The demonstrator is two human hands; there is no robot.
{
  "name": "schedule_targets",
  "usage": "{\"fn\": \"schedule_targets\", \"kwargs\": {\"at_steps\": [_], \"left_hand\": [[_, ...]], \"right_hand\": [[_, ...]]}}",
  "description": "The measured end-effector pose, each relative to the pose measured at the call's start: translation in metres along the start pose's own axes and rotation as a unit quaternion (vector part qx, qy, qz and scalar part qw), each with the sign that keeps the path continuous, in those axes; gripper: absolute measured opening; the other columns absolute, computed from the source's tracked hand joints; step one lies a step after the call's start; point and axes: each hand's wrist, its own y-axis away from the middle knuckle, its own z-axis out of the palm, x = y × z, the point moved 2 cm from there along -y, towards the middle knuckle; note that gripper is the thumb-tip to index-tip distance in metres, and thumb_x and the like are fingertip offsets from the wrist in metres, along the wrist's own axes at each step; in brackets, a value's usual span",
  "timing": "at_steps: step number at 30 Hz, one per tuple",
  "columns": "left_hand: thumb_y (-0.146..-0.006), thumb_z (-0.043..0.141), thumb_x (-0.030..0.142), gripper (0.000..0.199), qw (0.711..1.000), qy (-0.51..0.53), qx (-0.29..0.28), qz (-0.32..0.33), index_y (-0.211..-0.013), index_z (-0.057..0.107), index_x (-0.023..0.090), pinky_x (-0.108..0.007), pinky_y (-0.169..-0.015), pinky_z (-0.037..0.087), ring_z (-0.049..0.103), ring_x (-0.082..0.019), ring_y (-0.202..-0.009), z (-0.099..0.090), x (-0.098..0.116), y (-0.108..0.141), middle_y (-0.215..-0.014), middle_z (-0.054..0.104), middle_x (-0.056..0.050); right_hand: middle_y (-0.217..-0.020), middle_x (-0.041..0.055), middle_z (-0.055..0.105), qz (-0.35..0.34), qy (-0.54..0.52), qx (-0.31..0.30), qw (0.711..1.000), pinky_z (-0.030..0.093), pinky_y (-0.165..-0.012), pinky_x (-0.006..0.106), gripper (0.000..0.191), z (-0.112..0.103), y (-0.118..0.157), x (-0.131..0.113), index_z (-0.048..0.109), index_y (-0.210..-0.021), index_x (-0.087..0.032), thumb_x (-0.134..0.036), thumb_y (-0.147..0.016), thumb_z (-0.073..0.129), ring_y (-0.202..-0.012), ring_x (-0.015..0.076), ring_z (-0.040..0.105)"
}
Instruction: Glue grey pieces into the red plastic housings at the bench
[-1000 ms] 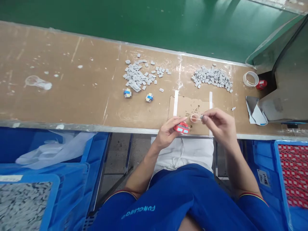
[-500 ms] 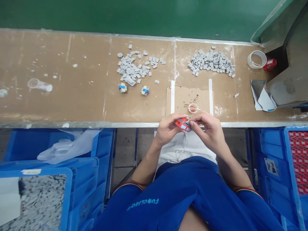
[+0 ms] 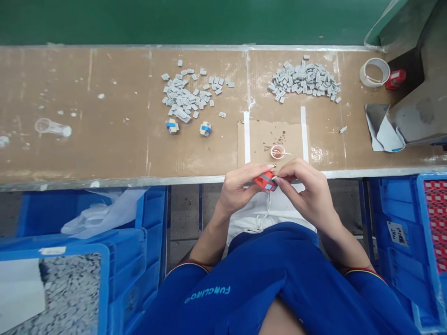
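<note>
left hand [image 3: 240,188] grasping the red toy [image 3: 266,181] at the bench [image 3: 195,158] edge, right hand [image 3: 307,188] pinching a small grey piece [image 3: 274,177] against it, cup [image 3: 278,151] beyond holding a thin stick [image 3: 284,153]

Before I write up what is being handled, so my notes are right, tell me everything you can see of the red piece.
The red piece is small and boxy, apparently hard plastic, with a grey strip on top and pale blue, window-like panels facing the wearer. The left hand grips it at the table's near edge; the right hand's fingertips meet its other end. Fingers hide parts of it.
</note>
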Motion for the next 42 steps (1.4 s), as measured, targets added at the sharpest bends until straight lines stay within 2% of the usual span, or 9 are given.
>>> {"fn": "schedule_targets", "kwargs": {"at_steps": [4, 9, 12, 18, 23, 28, 31, 37, 42], "left_hand": [[-0.093, 0.08, 0.023, 0.045, 1.0, 0.005, -0.004, 0.004, -0.137, 0.073, 0.028, -0.029, -0.089, 0.065, 0.081, -0.019, -0.1, 0.0, -0.003, 0.0, -0.114, 0.085, -0.01], [-0.091, 0.082, 0.022, 0.048, 0.999, 0.025, -0.021, 0.002, -0.138, 0.073, 0.029, -0.03, -0.091, 0.065, 0.082, -0.02, -0.103, -0.002, -0.007, 0.003, -0.115, 0.085, -0.01], [-0.09, 0.082, 0.023, 0.048, 0.999, 0.036, -0.027, -0.008, -0.137, 0.074, 0.029, -0.03, -0.091, 0.065, 0.082, -0.02, -0.102, -0.004, -0.008, 0.002, -0.114, 0.085, -0.01], [-0.091, 0.082, 0.022, 0.042, 0.999, 0.02, -0.04, -0.014, -0.132, 0.077, 0.028, -0.028, -0.088, 0.064, 0.082, -0.019, -0.096, -0.011, -0.007, -0.004, -0.11, 0.086, -0.009], [-0.093, 0.079, 0.02, 0.038, 0.999, 0.012, -0.027, -0.036, -0.13, 0.078, 0.028, -0.03, -0.088, 0.064, 0.081, -0.019, -0.096, -0.012, -0.003, -0.004, -0.11, 0.086, -0.008], [-0.094, 0.079, 0.022, 0.033, 0.997, 0.005, -0.052, -0.048, -0.126, 0.08, 0.026, -0.03, -0.087, 0.064, 0.081, -0.019, -0.095, -0.015, -0.005, -0.004, -0.109, 0.085, -0.009], [-0.094, 0.078, 0.024, 0.031, 0.996, 0.017, -0.068, -0.051, -0.125, 0.081, 0.026, -0.029, -0.085, 0.063, 0.081, -0.018, -0.091, -0.016, -0.008, -0.005, -0.105, 0.086, -0.009], [-0.087, 0.087, 0.032, 0.04, 0.995, 0.072, -0.01, -0.074, -0.126, 0.081, 0.03, -0.027, -0.078, 0.063, 0.079, -0.017, -0.086, -0.014, -0.011, -0.003, -0.1, 0.085, -0.006], [-0.082, 0.09, 0.04, 0.043, 0.98, 0.116, 0.071, -0.145, -0.123, 0.082, 0.03, -0.029, -0.079, 0.065, 0.08, -0.019, -0.091, -0.007, -0.006, 0.006, -0.105, 0.085, -0.007]], "right_hand": [[-0.086, 0.0003, 0.068, 0.012, -0.003, 0.005, 1.0, 0.052, -0.067, 0.026, 0.011, -0.003, 0.002, 0.003, 0.065, -0.095, -0.022, -0.012, -0.099, 0.067, -0.076, 0.0136, 0.063], [-0.087, 0.0011, 0.069, 0.012, 0.017, -0.052, 0.998, 0.05, -0.069, 0.027, 0.013, -0.007, -0.001, 0.001, 0.064, -0.091, -0.021, -0.012, -0.102, 0.064, -0.077, 0.0137, 0.063], [-0.088, 0.0019, 0.069, 0.008, 0.032, -0.063, 0.997, 0.05, -0.071, 0.027, 0.015, -0.006, -0.003, -0.001, 0.063, -0.09, -0.02, -0.013, -0.103, 0.062, -0.079, 0.0142, 0.064], [-0.087, 0.0035, 0.066, -0.022, 0.125, -0.026, 0.992, 0.047, -0.069, 0.027, 0.02, 0.006, -0.001, -0.009, 0.06, -0.086, -0.019, -0.012, -0.104, 0.059, -0.078, 0.0142, 0.061], [-0.083, 0.0018, 0.059, -0.024, 0.156, 0.027, 0.987, 0.042, -0.065, 0.026, 0.02, 0.017, 0.006, -0.012, 0.062, -0.089, -0.019, -0.011, -0.106, 0.055, -0.073, 0.0125, 0.053], [-0.078, 0.0002, 0.05, -0.042, 0.172, 0.031, 0.984, 0.036, -0.062, 0.027, 0.021, 0.025, 0.011, -0.007, 0.063, -0.091, -0.019, -0.009, -0.106, 0.052, -0.068, 0.0128, 0.042], [-0.078, 0.0001, 0.05, -0.045, 0.158, 0.03, 0.986, 0.036, -0.061, 0.028, 0.022, 0.025, 0.011, -0.003, 0.063, -0.09, -0.019, -0.009, -0.105, 0.053, -0.068, 0.0128, 0.042], [-0.09, 0.0022, 0.069, -0.003, -0.021, 0.064, 0.998, 0.053, -0.069, 0.027, 0.01, 0.022, 0.007, 0.009, 0.071, -0.104, -0.021, -0.013, -0.101, 0.066, -0.08, 0.0135, 0.065], [-0.095, 0.0037, 0.075, 0.015, -0.064, 0.077, 0.995, 0.058, -0.072, 0.03, 0.011, 0.026, 0.006, 0.011, 0.073, -0.104, -0.022, -0.014, -0.1, 0.067, -0.086, 0.0157, 0.07]]}}
